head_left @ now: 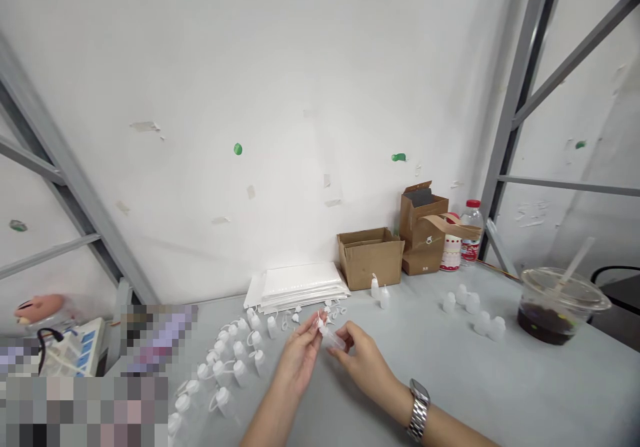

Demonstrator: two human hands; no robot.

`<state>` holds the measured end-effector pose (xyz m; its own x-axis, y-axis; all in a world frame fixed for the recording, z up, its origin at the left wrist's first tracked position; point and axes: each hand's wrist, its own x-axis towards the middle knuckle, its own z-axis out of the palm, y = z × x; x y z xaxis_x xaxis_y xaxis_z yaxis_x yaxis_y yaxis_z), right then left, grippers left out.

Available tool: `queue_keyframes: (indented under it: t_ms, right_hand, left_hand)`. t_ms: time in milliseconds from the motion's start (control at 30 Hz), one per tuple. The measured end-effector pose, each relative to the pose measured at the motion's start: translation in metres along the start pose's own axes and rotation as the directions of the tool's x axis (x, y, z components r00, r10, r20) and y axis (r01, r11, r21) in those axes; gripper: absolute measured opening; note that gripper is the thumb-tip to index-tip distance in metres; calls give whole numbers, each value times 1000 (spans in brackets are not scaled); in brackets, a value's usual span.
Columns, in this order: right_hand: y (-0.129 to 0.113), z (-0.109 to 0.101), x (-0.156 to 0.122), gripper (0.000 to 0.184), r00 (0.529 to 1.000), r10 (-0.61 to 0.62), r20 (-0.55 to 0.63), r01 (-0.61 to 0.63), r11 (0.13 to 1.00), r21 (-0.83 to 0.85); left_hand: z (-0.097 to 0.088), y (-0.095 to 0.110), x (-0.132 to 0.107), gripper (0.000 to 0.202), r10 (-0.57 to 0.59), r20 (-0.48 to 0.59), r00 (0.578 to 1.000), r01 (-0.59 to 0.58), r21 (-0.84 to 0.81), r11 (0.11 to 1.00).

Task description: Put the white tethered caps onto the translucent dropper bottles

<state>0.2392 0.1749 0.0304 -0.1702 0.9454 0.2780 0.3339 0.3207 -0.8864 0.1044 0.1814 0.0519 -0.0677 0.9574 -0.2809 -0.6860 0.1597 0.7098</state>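
A small translucent plastic bottle point(332, 337) is held tilted between my hands, just above the grey table. My left hand point(300, 353) pinches the white cap point(321, 325) at its upper end. My right hand point(364, 359), below a metal wristwatch point(419, 408), has its thumb and fingers closed round the bottle's body. Several similar bottles with looped white caps point(220, 369) stand in loose rows to the left. Beyond my fingers lie some loose white caps with loops point(342, 311). Whether the held cap is fully seated cannot be made out.
White padded envelopes point(300, 280) are stacked by the wall, with an open cardboard box point(373, 263) and a brown paper bag point(420, 240) alongside. Two small bottles point(385, 297) stand before the box. Several white pieces point(473, 303) and a drink cup point(545, 320) occupy the right.
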Motion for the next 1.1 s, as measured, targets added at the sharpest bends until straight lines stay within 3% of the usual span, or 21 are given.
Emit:
queue_keyframes:
  t_ms: [400, 600, 933, 1033, 1100]
  right_hand:
    - [-7, -2, -2, 13, 999, 37, 9, -37, 999, 16]
    - [-6, -1, -2, 10, 998, 57, 5, -57, 998, -4]
    - [-3, -2, -1, 6, 996, -41, -78, 39, 999, -24]
    - [-6, -6, 2, 14, 998, 19, -66, -13, 995, 95]
    - [-8, -9, 6, 25, 990, 119, 75, -136, 947, 292]
  left_hand:
    - [2, 4, -2, 18, 48, 30, 998, -48, 17, 999]
    - [-2, 2, -2, 18, 91, 52, 994, -99, 168, 981]
    - [-8, -2, 3, 32, 183, 47, 982, -187, 383, 905]
    - [-8, -2, 4, 33, 196, 88, 977, -214, 399, 892]
    - [-6, -1, 3, 34, 188, 114, 975, -218, 375, 901]
